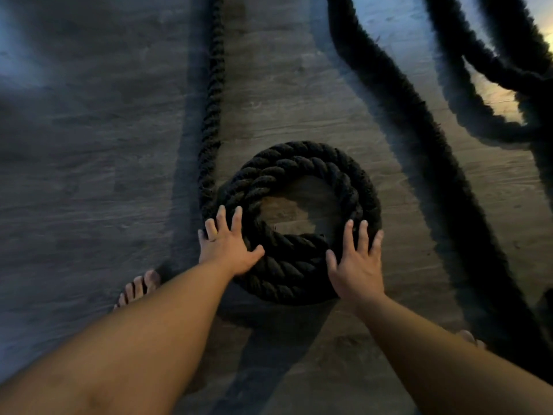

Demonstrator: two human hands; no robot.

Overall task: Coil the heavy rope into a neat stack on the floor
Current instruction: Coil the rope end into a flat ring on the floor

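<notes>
From the head camera, the rope (302,187) lies on the wooden floor (89,190), part of it wound into a round coil of a few turns just ahead of the person's bare foot (136,290). The left hand (229,250) rests flat on the coil's left edge, fingers spread, where the loose length feeds in and runs straight away up the floor. The right hand (356,265) lies open on the coil's right edge, fingers splayed too. Neither hand is clamped around the rope; both press down or steady it, well apart across the ring. More loose rope snakes off at the upper right.

The step in hand looks like settling the turns already laid. Most of the rope seems uncoiled, so the next move likely calls for drawing the left-side length in and laying it round on top.
</notes>
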